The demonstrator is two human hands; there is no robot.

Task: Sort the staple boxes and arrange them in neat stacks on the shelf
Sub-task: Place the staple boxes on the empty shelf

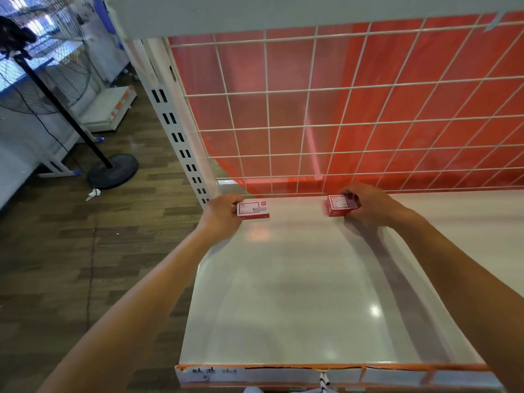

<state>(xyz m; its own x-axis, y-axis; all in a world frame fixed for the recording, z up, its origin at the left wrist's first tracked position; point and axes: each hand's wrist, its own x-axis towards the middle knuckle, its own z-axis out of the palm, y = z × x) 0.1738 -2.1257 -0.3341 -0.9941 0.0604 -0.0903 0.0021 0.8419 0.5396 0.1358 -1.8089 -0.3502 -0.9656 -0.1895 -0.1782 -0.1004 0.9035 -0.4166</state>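
Note:
Two small red-and-white staple boxes sit at the back of the white shelf (297, 293). My left hand (222, 212) grips the left staple box (253, 209) by its left end, near the shelf's back left corner. The box lies flat, label up. My right hand (368, 205) holds the right staple box (338, 205), a thicker box or a small stack, from its right side. Both boxes rest on the shelf surface, about a forearm's width apart.
A white wire grid (340, 109) with a red panel behind it closes the back of the shelf. A slotted white upright (181, 143) stands at the left. A standing fan (112, 173) is on the wood floor to the left. An upper shelf (283, 12) overhangs.

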